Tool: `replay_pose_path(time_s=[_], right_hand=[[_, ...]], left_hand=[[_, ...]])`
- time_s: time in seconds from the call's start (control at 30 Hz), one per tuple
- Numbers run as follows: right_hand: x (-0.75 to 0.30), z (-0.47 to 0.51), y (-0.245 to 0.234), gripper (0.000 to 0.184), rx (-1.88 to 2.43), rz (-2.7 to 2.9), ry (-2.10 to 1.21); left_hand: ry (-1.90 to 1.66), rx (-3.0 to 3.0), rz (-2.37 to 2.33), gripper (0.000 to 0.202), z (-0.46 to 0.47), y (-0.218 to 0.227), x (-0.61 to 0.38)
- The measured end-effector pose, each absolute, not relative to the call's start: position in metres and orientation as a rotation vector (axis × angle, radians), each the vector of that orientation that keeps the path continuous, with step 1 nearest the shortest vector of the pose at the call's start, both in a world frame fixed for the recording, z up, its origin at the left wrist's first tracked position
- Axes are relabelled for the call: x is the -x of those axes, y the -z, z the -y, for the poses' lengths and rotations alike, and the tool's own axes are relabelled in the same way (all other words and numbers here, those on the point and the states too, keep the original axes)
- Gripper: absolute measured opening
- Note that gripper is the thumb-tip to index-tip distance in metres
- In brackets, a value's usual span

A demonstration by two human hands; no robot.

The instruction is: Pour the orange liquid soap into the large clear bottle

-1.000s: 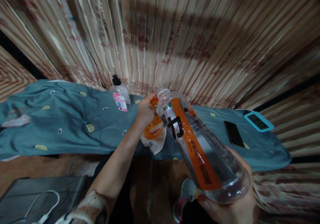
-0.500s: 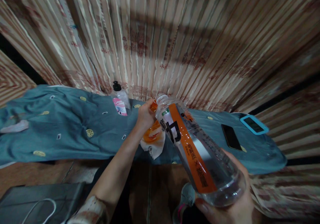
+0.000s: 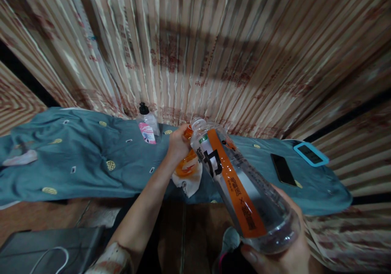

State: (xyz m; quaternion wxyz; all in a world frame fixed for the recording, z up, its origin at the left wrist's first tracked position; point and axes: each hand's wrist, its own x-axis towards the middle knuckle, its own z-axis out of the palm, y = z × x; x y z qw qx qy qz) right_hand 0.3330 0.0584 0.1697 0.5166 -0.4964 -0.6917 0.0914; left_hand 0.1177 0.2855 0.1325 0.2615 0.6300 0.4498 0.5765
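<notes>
Change: barely any since half a second ago; both hands and the big bottle in nearly the same places, white cable (image 3: pixel 51 255) at lower left now slightly lower in view.
Right hand (image 3: pixel 284 257): cupped under the base of the big bottle (image 3: pixel 241 184), fingers and thumb wrapped round its bottom edge, holding it up.
Big bottle: clear plastic with an orange and silver label, tilted, neck pointing up and away toward the left hand, mouth uncapped; held above the floor in front of the teal cloth (image 3: pixel 85 160).
Left hand (image 3: pixel 178 143): just beside the bottle's neck, fingers curled closed on an orange cap (image 3: pixel 188 131).
Below the left hand: an orange-and-white item (image 3: pixel 186 168), too blurred to tell its kind, on a white cloth (image 3: pixel 191 182) hanging over the teal cloth's near edge.
Small bottle (image 3: pixel 147 123): upright on the teal cloth, black top, pink label, near the left hand.
Right end of the teal cloth: black phone (image 3: pixel 283 169), blue-cased device (image 3: pixel 310 153) beyond it, well apart from the hands.
Background: striped curtain (image 3: pixel 214 50).
Lower left: grey case (image 3: pixel 51 241) under the cable.
Bottom: grey shoe (image 3: pixel 229 241) beneath the big bottle.
</notes>
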Motion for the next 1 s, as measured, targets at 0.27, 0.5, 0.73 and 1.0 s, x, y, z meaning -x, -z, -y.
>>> replay_pose_path(time_s=[0.27, 0.5, 0.73, 1.0], right_hand=[[-0.329, -0.058, -0.170, 0.093, 1.200, 1.600, -0.262], [-0.340, -0.062, -0.167, 0.095, 1.086, 1.703, -0.326], [-0.340, -0.062, -0.165, 0.092, 1.094, 1.653, -0.360], [-0.345, -0.062, -0.165, 0.093, 1.107, 1.731, -0.239]], left_hand=[[-1.556, -1.693, -1.236, 0.007, -0.283, -0.135, -0.118], [-1.585, -1.699, -1.254, 0.007, -0.284, -0.134, -0.118], [-1.627, -1.608, -1.174, 0.006, -0.289, -0.126, -0.119], [-1.632, -1.637, -1.195, 0.006, -0.289, -0.127, -0.119]])
